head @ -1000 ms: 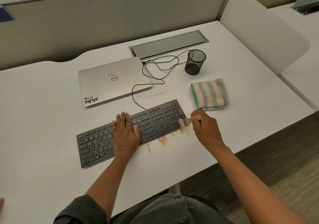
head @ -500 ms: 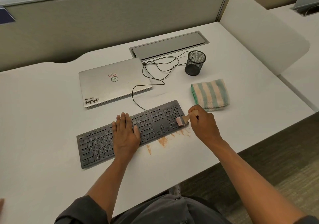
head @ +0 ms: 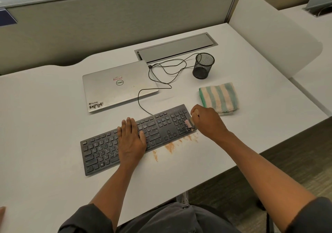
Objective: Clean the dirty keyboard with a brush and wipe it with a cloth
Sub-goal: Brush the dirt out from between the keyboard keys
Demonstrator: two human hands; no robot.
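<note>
A person seated at a white desk [head: 45,125] cleans a dark keyboard [head: 111,148] that lies at a slant across the near middle of the desktop. The left hand [head: 130,139] lies flat on the middle keys, fingers straight and together, pressing the keyboard down. The right hand [head: 206,121] grips a small wooden-handled brush [head: 189,124], fingers curled round the handle, with the pale bristles on the number pad at the keyboard's right end.

Against the frame half a second ago, the right hand has slid a little nearer along that right end, so the bristles now sit close to the near right corner of the keyboard instead of midway down the number pad. The left hand has stayed where it was, and the keyboard has not shifted.

Orange dust [head: 169,146] lies in patches on the desk just near of the keyboard's right half. A folded cloth [head: 219,97] with green and cream stripes lies just far and right of the right hand, apart from it. A closed silver laptop [head: 118,87] lies far of the keyboard, a black cable [head: 161,71] loops beside it, and a black mesh cup [head: 203,65] stands far of the cloth.
</note>
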